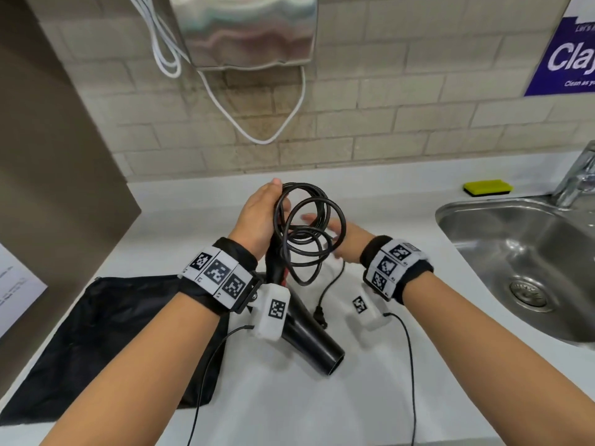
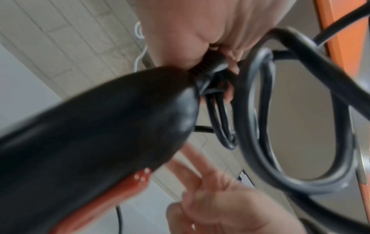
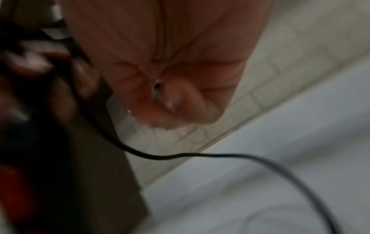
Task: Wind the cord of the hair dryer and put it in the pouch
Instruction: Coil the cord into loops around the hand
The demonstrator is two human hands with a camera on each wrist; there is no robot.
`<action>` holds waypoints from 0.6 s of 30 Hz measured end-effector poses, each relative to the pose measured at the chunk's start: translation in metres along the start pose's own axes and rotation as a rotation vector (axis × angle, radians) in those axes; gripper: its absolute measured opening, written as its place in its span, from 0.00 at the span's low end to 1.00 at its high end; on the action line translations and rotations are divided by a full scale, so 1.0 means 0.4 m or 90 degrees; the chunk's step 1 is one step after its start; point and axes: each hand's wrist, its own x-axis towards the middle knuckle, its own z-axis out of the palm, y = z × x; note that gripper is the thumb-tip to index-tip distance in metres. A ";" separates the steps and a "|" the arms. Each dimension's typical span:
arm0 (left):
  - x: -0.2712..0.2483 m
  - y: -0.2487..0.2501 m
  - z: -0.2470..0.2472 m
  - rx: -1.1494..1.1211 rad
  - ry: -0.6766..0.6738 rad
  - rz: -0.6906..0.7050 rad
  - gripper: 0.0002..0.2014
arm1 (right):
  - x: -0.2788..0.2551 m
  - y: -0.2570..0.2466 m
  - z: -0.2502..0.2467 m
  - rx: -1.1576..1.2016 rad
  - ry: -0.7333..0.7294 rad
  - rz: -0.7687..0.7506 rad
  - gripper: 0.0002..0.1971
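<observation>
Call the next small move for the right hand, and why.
Probably one more wrap: the right hand should gather the hanging tail and plug onto the coil. The left hand grips the hair dryer and several cord loops, but the tail dangles loose, and the pouch lies flat.

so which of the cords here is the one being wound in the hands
The black hair dryer cord, looped in coils at the left hand. The white cord hangs on the tiled wall under the steel dispenser, untouched.
</observation>
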 end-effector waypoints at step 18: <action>-0.035 0.032 -0.009 -0.040 -0.020 -0.067 0.17 | -0.025 0.184 -0.003 -0.235 0.002 0.383 0.18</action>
